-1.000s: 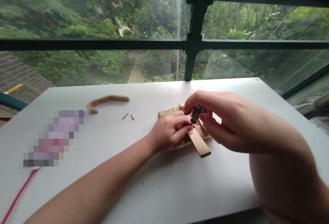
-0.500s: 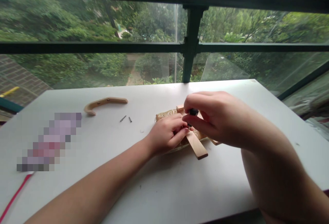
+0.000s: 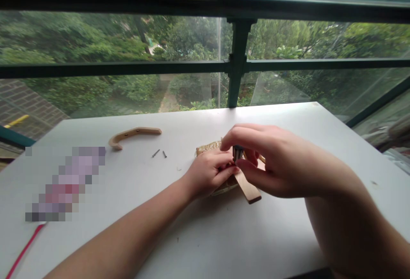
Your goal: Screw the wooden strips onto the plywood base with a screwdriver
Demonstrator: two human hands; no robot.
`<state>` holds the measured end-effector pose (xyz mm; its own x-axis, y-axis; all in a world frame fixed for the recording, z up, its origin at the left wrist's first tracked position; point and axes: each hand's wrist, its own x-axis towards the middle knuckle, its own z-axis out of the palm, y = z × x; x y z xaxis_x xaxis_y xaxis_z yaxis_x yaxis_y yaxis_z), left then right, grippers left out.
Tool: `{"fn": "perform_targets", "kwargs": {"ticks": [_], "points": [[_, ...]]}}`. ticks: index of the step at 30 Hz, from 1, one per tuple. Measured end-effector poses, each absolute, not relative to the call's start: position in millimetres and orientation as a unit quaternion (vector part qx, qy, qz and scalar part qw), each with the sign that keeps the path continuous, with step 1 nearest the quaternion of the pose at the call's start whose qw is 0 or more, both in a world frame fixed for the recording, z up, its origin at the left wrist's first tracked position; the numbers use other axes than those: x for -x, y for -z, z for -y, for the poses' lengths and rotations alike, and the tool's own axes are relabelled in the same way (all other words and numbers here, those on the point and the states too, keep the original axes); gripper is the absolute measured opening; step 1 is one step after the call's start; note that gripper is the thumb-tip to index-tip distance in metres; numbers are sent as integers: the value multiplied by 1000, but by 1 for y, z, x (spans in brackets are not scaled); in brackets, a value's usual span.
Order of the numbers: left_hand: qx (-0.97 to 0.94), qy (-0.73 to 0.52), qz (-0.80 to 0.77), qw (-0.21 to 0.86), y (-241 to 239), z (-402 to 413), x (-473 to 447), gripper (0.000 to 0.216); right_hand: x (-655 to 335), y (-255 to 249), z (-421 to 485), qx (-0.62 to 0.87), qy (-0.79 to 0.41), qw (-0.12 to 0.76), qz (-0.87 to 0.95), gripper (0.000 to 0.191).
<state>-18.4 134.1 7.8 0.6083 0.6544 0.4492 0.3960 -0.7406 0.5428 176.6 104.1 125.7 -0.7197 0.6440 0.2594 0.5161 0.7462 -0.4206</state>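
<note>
My right hand (image 3: 275, 159) is closed round a small dark screwdriver (image 3: 237, 152), held upright over a flat wooden strip (image 3: 248, 187). My left hand (image 3: 209, 171) presses down beside the tool's tip, its fingers pinched on the strip. The strip lies across a tan, plastic-wrapped wooden piece (image 3: 205, 147), mostly hidden under both hands. The tool's tip and any screw beneath it are hidden by my fingers.
A curved wooden hook (image 3: 128, 135) lies on the white table (image 3: 198, 236) at the back left, with two loose screws (image 3: 159, 153) near it. A blurred-out patch sits at the left, a red cord (image 3: 22, 249) below it. A window with green rails runs behind the table.
My right hand's fingers have shifted on the screwdriver handle, as in turning it. The left hand stays pressed in place. The camera has tilted slightly.
</note>
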Motion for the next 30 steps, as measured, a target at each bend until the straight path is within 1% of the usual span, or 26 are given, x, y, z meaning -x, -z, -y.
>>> {"fn": "perform_targets", "kwargs": {"ticks": [2,3,9,16,21,25,27,30], "points": [[-876,-334,-295,187,-9,-134,18,22,-181,-128,-103,292,-186,191,919,38],[-874,-339,-294,185,-9,-134,18,21,-183,-129,-102,289,-188,188,920,40],[-873,-338,-292,195,-6,-133,18,16,-187,-130,-103,315,-173,174,917,39],[-873,-331,-294,207,-7,-134,17,16,-188,-131,-106,333,-156,173,913,33],[-877,-330,-284,202,-8,-133,17,20,-185,-131,-108,362,-126,161,909,17],[-874,-329,-300,194,-6,-133,17,14,-183,-131,-110,373,-91,164,909,8],[-869,-329,-312,198,-5,-133,17,11,-182,-130,-111,378,-79,169,907,9],[-862,-332,-320,210,-5,-132,17,9,-179,-128,-113,386,-74,177,902,18]]}}
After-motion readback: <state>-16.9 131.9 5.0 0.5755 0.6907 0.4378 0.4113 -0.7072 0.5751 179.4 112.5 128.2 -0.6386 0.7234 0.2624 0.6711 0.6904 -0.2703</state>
